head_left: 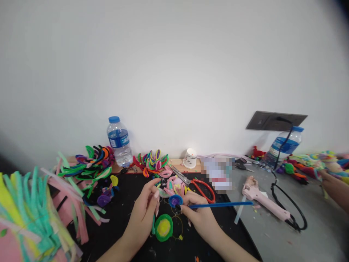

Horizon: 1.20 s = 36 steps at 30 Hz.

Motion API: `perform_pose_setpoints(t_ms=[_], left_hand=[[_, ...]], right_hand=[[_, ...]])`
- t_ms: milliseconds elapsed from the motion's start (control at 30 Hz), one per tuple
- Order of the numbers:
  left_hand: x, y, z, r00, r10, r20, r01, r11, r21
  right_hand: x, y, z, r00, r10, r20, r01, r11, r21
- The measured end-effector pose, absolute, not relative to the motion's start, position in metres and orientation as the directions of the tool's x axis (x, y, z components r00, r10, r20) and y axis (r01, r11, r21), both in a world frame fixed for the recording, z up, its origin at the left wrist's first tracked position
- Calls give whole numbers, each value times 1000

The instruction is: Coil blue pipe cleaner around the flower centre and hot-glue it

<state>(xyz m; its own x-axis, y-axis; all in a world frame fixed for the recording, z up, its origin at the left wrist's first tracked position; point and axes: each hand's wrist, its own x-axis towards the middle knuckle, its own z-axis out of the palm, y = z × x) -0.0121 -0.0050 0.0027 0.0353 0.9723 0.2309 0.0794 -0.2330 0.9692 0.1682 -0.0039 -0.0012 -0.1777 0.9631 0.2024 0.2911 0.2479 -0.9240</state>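
My right hand [200,214] pinches a blue pipe cleaner [226,205], whose straight tail points right. At its left end, by my thumb and fingers, is a coiled purple and blue disc [175,201]. Left of that disc, my left hand [144,203] has its fingers loosely bent, thumb and index fingertips apart, with nothing visible between them. Just below it lies a round green coil with a yellow centre [164,227], a short green strip at its left side. Behind my hands are red-handled scissors [203,189] and a pile of pink and pale pipe-cleaner loops [174,186].
A black tray [122,225] lies beneath my hands. Fuzzy strips [35,207] are heaped at left. Water bottles [120,143] and a paper cup [190,158] stand by the wall. A corded pink glue gun [265,200] lies right, near another person's hand [334,185].
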Motion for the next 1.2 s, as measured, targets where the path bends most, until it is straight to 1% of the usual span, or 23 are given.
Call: perform_pose_setpoints(t_ms=[167, 300, 400, 567, 800, 967, 1100, 1200], left_hand=[[-13, -2, 1, -18, 970, 243, 70, -241, 968], [-14, 0, -1, -90, 975, 202, 75, -196, 978], [-14, 0, -2, -94, 977, 191, 66, -185, 981], [-14, 2, -3, -111, 971, 213, 92, -204, 975], [-13, -2, 4, -61, 968, 242, 160, -230, 960], [-13, -4, 9, -55, 982, 181, 215, -166, 962], [-14, 0, 3, -27, 978, 208, 170, -201, 965], [-15, 3, -2, -38, 972, 232, 139, -225, 964]], right_hand=[[168, -4, -1, -175, 963, 206, 289, 250, -924], [168, -4, 1, -165, 963, 214, 281, 254, -926], [168, -4, 1, -154, 965, 211, 280, 247, -928], [168, -3, 0, -148, 964, 222, 288, 257, -922], [169, -3, 1, -149, 965, 218, 294, 254, -922], [168, -4, 2, -154, 963, 221, 300, 259, -918], [167, -4, 3, -158, 962, 223, 294, 261, -919], [168, -4, 2, -154, 964, 219, 294, 256, -921]])
